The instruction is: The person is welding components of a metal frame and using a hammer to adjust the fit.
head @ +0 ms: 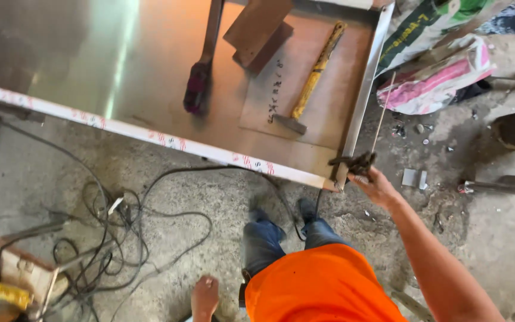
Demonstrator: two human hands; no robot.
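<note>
A wide sheet-metal bench (pixel 150 53) with raised, film-wrapped edges fills the upper half of the frame, its lower right corner reaching toward the middle right. Below it lies a rough concrete floor (pixel 496 226), with a tangle of black cables (pixel 108 238) at lower left and crumpled sacks (pixel 436 77) at upper right.

On the bench, a brown board (pixel 305 89) sits at upper centre with a yellow-handled hammer (pixel 312 80) lying across it, head toward the viewer. To its left rests a brush (pixel 199 83) with dark bristles, and above the board a slanted wooden block (pixel 257 30).

The right hand (pixel 378 186), arm stretched out, is clenched around a dark electrode holder (pixel 353 162) at the bench's lower right corner; a thin welding rod (pixel 382 110) rises from it, slanting up along the right-hand rim. So the holder is just at the corner joint, touching or very near it; contact cannot be made out.

The left hand (pixel 205 295) hangs at the bottom centre of the frame, loosely curled and holding nothing visible.

To work that corner well, my judgement is that the rod tip should be steadied on the seam before anything else, the wrist kept firm, and the trailing cable kept free of the feet beneath the bench edge.
</note>
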